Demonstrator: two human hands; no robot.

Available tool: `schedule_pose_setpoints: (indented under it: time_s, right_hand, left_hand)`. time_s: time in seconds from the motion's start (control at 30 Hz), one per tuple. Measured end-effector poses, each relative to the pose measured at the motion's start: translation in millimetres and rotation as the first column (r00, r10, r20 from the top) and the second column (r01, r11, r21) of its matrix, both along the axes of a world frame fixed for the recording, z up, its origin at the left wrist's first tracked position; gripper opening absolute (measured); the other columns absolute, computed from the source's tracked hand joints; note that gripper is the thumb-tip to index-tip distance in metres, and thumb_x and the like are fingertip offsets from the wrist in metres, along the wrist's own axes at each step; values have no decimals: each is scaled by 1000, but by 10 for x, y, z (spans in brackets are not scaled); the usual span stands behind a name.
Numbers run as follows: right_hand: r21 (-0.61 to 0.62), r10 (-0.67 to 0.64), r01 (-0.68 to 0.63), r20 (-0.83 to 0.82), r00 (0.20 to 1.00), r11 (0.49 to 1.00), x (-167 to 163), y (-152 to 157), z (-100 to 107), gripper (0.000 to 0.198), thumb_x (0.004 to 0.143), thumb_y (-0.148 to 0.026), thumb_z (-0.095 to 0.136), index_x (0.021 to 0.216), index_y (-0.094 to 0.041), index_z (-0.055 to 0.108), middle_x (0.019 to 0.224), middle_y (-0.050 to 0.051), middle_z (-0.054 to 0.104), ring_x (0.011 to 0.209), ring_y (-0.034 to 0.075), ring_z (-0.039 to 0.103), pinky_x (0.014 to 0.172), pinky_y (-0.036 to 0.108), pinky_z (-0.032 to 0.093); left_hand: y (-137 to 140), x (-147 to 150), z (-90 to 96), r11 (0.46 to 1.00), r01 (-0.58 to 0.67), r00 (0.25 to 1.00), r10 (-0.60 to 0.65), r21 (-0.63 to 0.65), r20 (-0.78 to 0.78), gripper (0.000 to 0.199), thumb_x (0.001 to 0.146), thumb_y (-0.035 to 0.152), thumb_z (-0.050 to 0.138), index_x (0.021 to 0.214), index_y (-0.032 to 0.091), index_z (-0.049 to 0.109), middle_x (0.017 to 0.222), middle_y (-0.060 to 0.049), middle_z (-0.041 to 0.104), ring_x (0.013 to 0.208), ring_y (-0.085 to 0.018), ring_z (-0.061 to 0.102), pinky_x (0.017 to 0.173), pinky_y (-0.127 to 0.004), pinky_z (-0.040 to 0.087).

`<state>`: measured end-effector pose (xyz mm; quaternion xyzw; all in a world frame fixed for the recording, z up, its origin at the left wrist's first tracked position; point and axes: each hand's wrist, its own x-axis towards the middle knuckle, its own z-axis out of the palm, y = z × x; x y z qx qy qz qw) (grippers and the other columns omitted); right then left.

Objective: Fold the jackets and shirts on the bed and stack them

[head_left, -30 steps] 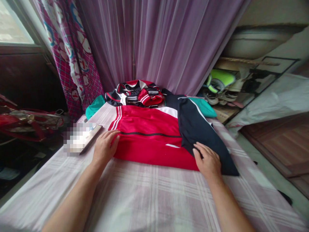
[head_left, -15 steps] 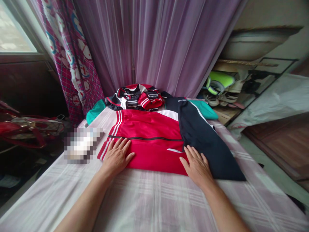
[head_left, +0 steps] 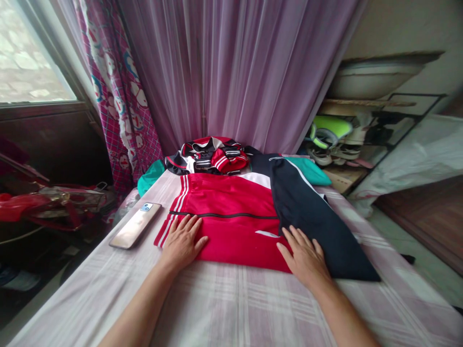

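Note:
A red, navy and white zip jacket [head_left: 231,236] lies flat on the table, its black zip running left to right. White stripes mark the ribbed hem at its left end, and a navy sleeve [head_left: 321,226] slants across the right part. My left hand [head_left: 183,241] rests flat on the red cloth near the striped hem, fingers spread. On the right, my right hand [head_left: 304,253] lies with fingers apart where the red body meets the navy sleeve. Neither hand grips the cloth.
Behind the jacket sits a heap of similar striped clothes [head_left: 213,156]. A phone [head_left: 135,225] lies left of it on the checked tablecloth [head_left: 231,308]. Teal cloth [head_left: 307,171] shows at the back right. Purple curtains [head_left: 246,72] hang behind; a shoe rack [head_left: 347,140] stands at right.
Both hands keep the same places on the jacket. The whole scene has shifted slightly down and to the right in view. The phone, blurred out before, now shows clearly.

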<state>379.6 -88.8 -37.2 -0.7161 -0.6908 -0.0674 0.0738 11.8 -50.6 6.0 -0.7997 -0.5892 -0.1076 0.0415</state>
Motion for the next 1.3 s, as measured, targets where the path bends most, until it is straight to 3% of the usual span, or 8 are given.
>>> schedule_pose_setpoints:
  time_s: [0.8, 0.97, 1.1, 1.2, 1.3]
  right_hand:
    - [16, 32, -31, -43, 999, 999, 58, -3, -6, 51, 98, -47, 36, 142, -28, 53, 151, 10, 50, 138, 28, 44, 109, 52, 36]
    - [50, -109, 112, -49, 993, 992, 320, 12, 2, 51, 98, -46, 35, 140, -26, 56, 147, 10, 53, 134, 27, 49, 108, 52, 38]
    - [161, -185, 197, -84, 979, 967, 637, 20, 7, 49, 97, -41, 36, 128, -19, 66, 136, 13, 62, 125, 28, 56, 103, 46, 44]
    - [228, -133, 154, -103, 986, 961, 656, 3, 48, 48, 97, -41, 37, 126, -18, 68, 135, 14, 63, 123, 29, 57, 102, 44, 46]
    - [267, -14, 44, -112, 994, 963, 395, -37, 132, 47, 97, -40, 39, 129, -18, 66, 138, 14, 60, 126, 28, 55, 106, 44, 43]
  left_hand:
    - [12, -40, 18, 999, 39, 999, -39, 12, 20, 59, 94, 58, 43, 139, 22, 57, 144, -8, 57, 139, -31, 45, 119, -54, 26]
    - [21, -46, -1, 999, 37, 999, -38, 40, 24, 56, 94, 57, 45, 139, 26, 57, 144, -7, 58, 139, -30, 45, 119, -53, 25]
    - [33, -45, -3, 999, 38, 999, -38, 40, 2, 56, 94, 56, 44, 138, 25, 57, 143, -8, 59, 139, -30, 45, 119, -53, 26]
    - [35, -38, 14, 999, 36, 999, -35, 34, -16, 57, 94, 55, 43, 138, 23, 58, 143, -8, 58, 138, -31, 46, 118, -53, 26]
    - [36, -32, 29, 999, 29, 999, -28, 34, -17, 56, 93, 55, 44, 137, 23, 59, 142, -8, 59, 138, -31, 46, 118, -52, 26]
